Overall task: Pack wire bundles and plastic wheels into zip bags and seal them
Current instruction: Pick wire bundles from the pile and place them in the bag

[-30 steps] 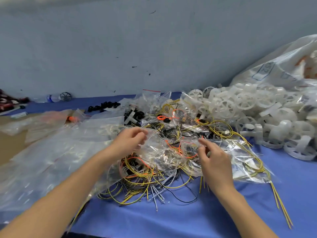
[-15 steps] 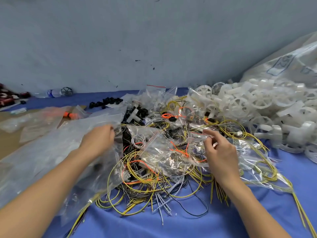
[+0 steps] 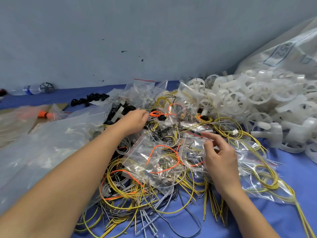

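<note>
Change vs 0.5 s ago: L hand [image 3: 135, 118] has left the big clear sheet [image 3: 51, 143] at the left and reached fwd into the far part of the wire pile [image 3: 137, 200], knuckles just beside an orange wire loop [image 3: 160, 114]. Fingers curl down among the strands, tips hidden. L grip: cannot tell if it holds anything. R hand [image 3: 221, 157] has stayed at the mouth of a zip bag [image 3: 192, 152], but fingers look looser now, index out straight, thumb against the film. R grip pinching or released: cannot tell

Meaning (judgement): prob. fetching the next wire bundle for the bag at the R hand. No bundle visibly in hand yet, and I can't see that bag's mouth sealed

Task things: a filled bag [image 3: 154, 162] w/ orange + yellow wire lies on top of the pile, between the two forearms. Plastic wheels [image 3: 248, 100] heaped right rear, touching the pile's edge. Red-strip bags [image 3: 144, 83] stand behind the pile

Around: black parts [image 3: 92, 98] rear left, water bottle [image 3: 29, 89] by the wall, large printed sack [image 3: 283, 54] above the wheels, blue counter [image 3: 301, 179]

In the way: loose strands cross and loop through each other, w/ bags lying over them. Pulling one bundle will likely drag its neighbours & shift the bags
</note>
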